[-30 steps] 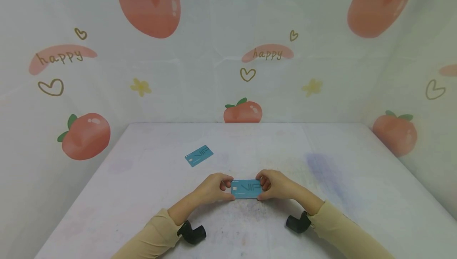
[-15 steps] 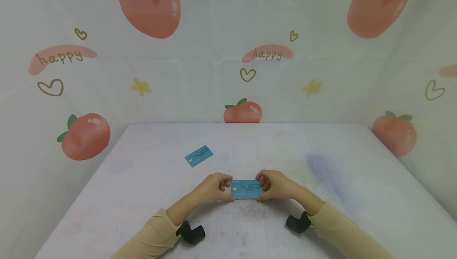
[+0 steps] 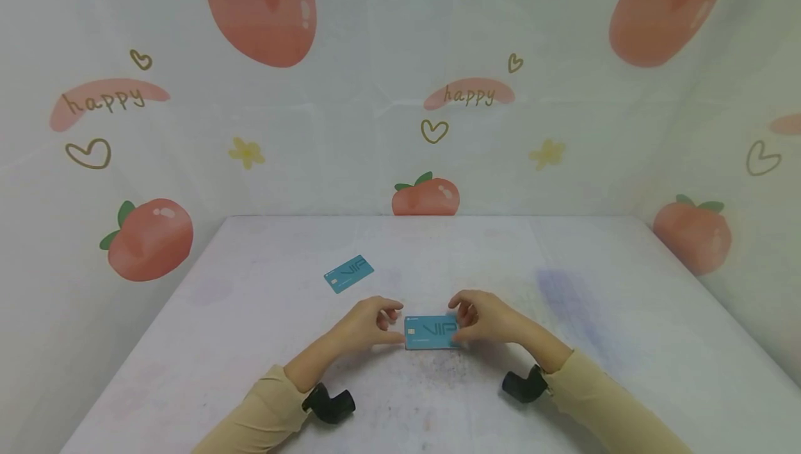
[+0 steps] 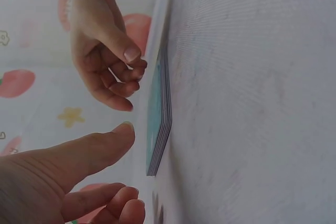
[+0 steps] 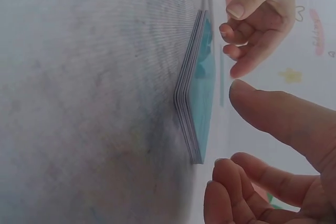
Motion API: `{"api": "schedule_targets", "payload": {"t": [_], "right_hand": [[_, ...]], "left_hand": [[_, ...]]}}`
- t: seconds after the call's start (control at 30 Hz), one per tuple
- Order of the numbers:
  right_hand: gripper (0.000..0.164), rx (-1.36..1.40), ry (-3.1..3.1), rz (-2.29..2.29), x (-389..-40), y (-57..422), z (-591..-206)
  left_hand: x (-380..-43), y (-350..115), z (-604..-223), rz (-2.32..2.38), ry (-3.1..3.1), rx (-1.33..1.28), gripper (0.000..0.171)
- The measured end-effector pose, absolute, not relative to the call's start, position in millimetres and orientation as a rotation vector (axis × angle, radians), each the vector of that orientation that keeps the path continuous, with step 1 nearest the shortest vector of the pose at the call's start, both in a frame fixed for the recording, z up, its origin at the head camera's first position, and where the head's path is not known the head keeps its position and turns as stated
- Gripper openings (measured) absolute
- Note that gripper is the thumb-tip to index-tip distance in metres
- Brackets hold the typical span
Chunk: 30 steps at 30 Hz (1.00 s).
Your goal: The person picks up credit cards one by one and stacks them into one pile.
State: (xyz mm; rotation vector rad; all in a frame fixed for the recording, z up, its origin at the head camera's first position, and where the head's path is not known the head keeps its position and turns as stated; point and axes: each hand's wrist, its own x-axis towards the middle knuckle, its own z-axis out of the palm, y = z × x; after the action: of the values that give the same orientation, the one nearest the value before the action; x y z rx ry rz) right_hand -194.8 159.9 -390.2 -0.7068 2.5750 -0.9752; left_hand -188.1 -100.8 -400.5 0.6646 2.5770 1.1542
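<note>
A neat stack of teal VIP cards lies flat on the table between the two hands. Its layered edges show in the left wrist view as a thin pile of several cards. My left hand hovers just off the stack's left end, thumb and fingers apart, holding nothing. At the right end, my right hand is raised slightly, its thumb over the stack's corner in the head view. The right wrist view shows a gap between that thumb and the cards.
Another teal VIP card lies angled on the white table, behind and left of the stack. A fruit-printed cloth hangs behind and at the sides. Black curved pieces sit at the left wrist and right wrist.
Both hands have let go of the card stack and lifted a little, the left one also drawing back to the left. The stack and the single card stay in place.
</note>
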Motion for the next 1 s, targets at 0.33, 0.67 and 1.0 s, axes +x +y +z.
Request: {"api": "schedule_targets", "payload": {"t": [0.33, 0.67, 1.0], "right_hand": [[0.038, -0.762, 2.634, -0.961, -201.6, 151.1, -384.4], [0.037, -0.804, 2.617, -0.933, -214.4, 136.1, -379.2], [0.035, -0.816, 2.629, -0.910, -232.3, 120.3, -372.8]], "left_hand": [[-192.2, -107.6, -397.2, 1.136, 2.613, 0.682, 0.049], [-198.8, -117.6, -399.6, 1.156, 2.654, 0.626, 0.048], [-207.0, -133.0, -401.5, 1.173, 2.685, 0.496, 0.047]]}}
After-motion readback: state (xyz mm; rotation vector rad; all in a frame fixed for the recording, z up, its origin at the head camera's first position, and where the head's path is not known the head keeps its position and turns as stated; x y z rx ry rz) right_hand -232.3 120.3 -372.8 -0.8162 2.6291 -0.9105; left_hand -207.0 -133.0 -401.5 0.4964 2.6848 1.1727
